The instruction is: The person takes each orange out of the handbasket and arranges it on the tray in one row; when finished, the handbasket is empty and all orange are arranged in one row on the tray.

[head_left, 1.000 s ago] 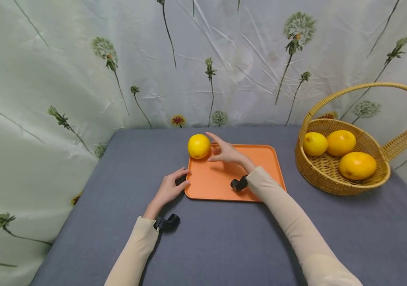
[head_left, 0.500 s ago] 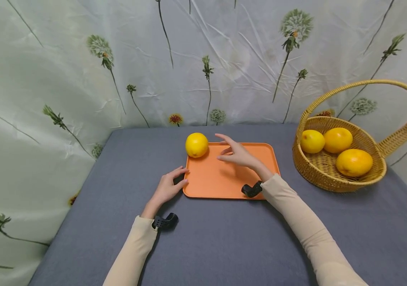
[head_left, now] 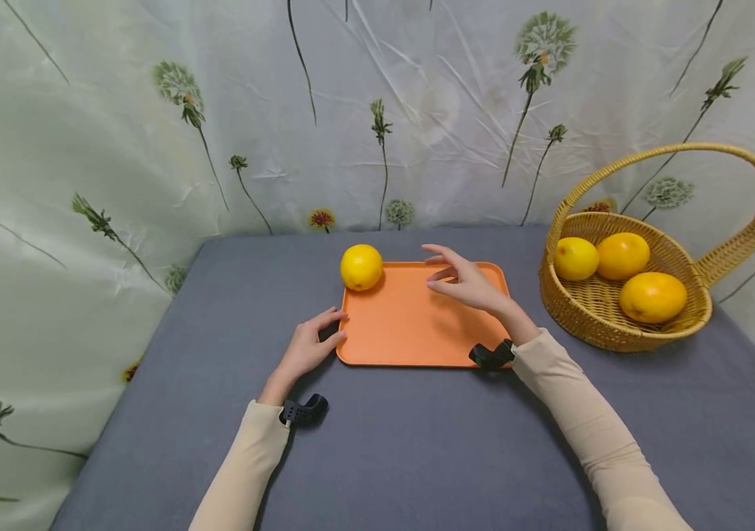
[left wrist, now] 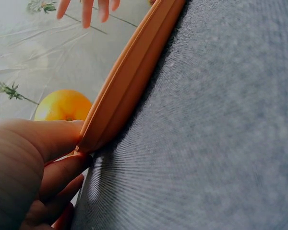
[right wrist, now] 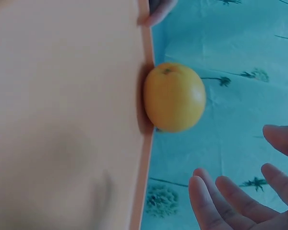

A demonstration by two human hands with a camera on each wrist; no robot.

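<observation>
An orange tray (head_left: 397, 328) lies on the cloth-covered table. On its far left corner sits a round yellow-orange fruit, probably an orange (head_left: 361, 267). My left hand (head_left: 309, 345) pinches the tray's left edge between thumb and fingers, as the left wrist view shows at the tray rim (left wrist: 120, 79). Above the right part of the tray hovers my right hand (head_left: 469, 284), its fingers spread and relaxed with nothing in them. In the right wrist view the orange (right wrist: 174, 97) stands apart from these fingers.
To the right of the tray stands a wicker basket (head_left: 583, 324) with a tall handle. In it lie a lemon-like fruit (head_left: 576, 259), an orange-like fruit (head_left: 623, 255) and a longer mango-like fruit (head_left: 652, 297). A dandelion-print curtain (head_left: 251, 110) hangs behind the table.
My right hand has drawn back to the right, away from the orange, which stays on the tray corner. The left hand keeps its place at the tray edge. The head view has shifted slightly.
</observation>
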